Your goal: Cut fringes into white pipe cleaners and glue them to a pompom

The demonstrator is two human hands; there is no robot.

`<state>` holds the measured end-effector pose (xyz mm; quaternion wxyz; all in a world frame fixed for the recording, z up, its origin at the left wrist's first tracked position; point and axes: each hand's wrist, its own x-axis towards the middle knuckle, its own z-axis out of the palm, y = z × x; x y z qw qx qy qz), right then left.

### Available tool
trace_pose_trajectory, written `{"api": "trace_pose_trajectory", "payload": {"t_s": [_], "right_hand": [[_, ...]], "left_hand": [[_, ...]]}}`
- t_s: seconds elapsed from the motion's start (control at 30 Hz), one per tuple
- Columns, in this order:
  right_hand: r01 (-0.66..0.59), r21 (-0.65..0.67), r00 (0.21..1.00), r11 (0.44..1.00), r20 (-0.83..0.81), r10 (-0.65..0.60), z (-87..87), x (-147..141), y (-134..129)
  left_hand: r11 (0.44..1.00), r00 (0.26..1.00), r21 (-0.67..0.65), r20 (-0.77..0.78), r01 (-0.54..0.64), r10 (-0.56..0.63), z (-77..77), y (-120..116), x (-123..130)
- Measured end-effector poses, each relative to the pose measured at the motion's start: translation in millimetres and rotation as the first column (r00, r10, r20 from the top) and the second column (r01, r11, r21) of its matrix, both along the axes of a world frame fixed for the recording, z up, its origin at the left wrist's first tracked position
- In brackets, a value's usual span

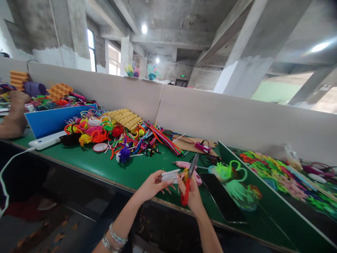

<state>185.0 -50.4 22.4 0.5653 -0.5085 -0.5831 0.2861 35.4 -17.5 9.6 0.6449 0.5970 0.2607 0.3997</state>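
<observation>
My left hand is closed around a short bundle of white pipe cleaners above the front edge of the green table. In my right hand are scissors with red handles, their blades pointing up and away. The fingertips of that hand also reach the right end of the white bundle. Just behind the hands lies a pink glue gun, partly covered by the scissors and my right hand. A black tablet or phone lies to the right of my right hand.
Coloured pipe cleaners and fuzzy pieces are heaped at the left. Beside them stand a blue divider and a white power strip. Bright green pipe-cleaner shapes sit right of the tablet, before a green divider. Another person's arm shows far left.
</observation>
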Motion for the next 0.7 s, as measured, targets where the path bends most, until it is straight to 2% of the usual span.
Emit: {"api": "trace_pose_trajectory", "payload": {"t_s": [0.2, 0.37, 0.43, 0.53, 0.6, 0.7], "right_hand": [[-0.118, -0.047, 0.983, 0.992, 0.136, 0.124, 6.9, 2, -6], [-0.157, -0.132, 0.973, 0.979, 0.148, 0.176, 4.6, -4, -8], [-0.120, -0.093, 0.979, 0.988, 0.156, 0.133, 2.7, -5, -6], [0.007, 0.029, 0.978, 1.000, 0.206, -0.013, 0.4, -3, -2], [0.109, 0.105, 0.949, 0.988, 0.285, -0.135, -0.8, 1, -1], [0.210, 0.192, 0.872, 0.959, 0.407, -0.273, -2.9, 5, 0]], "left_hand": [[0.992, 0.984, 0.097, -0.165, 0.077, -0.061, 4.9, 0, -15], [0.976, 0.963, 0.074, -0.195, 0.203, -0.185, 7.7, 2, -25], [0.978, 0.968, 0.065, -0.168, 0.198, -0.185, 9.1, 2, -26], [0.997, 0.996, 0.072, -0.086, 0.034, -0.028, 12.2, 3, -26], [0.994, 0.996, 0.084, -0.037, -0.072, 0.075, 14.7, 3, -26], [0.986, 0.988, 0.073, 0.023, -0.152, 0.151, 18.3, 3, -25]]}}
